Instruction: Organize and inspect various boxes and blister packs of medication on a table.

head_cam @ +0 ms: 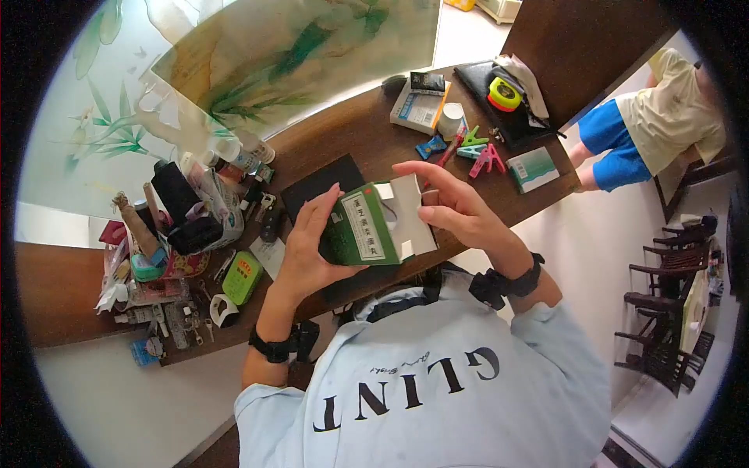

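Note:
A green and white cardboard box [363, 225] bearing writing is held above the wooden table [374, 137]. My left hand [310, 245] grips its left end, thumb along the lower edge and fingers along the upper one. The box's right end stands open, with its white flap and small side tabs folded out. At that flap is my right hand [462, 213], its index finger stretched over the upper corner and its thumb near the flap's right edge; whether they touch it is hard to tell. What the box contains cannot be seen. Beneath it lies a flat black item [327, 181].
Clothes pegs [485, 161], a white jar [450, 120], a teal and white box [533, 169] and a black folder [477, 88] lie to the right. Bottles [237, 155], a packed basket [187, 266] and a green container [242, 278] crowd the left. Another person [649, 123] stands at the right.

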`<state>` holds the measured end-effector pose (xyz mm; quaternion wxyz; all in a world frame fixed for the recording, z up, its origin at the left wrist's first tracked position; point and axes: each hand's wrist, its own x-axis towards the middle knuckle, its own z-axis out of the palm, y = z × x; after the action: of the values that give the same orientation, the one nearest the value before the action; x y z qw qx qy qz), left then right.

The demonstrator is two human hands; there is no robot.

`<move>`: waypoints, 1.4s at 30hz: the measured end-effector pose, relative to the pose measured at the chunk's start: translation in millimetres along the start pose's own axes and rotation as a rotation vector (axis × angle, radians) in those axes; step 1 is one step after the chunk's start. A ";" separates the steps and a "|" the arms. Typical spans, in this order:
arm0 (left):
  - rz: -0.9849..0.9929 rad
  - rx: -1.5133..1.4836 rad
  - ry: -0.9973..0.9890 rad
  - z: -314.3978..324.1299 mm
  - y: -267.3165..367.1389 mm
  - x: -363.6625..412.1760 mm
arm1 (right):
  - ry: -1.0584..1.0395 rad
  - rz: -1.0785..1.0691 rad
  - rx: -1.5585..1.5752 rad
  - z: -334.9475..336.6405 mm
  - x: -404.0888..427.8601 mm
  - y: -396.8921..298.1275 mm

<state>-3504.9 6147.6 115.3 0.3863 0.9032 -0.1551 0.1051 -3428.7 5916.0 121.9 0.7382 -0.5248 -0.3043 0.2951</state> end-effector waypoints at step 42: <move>0.046 -0.181 0.365 -8.5 -35.6 -21.4 | 0.445 -0.400 -0.778 -9.7 -7.5 -16.4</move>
<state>-3512.5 6181.4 90.8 0.4853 0.8268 -0.1117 0.2615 -3424.2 5900.1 133.9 0.5768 -0.7432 -0.3216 -0.1074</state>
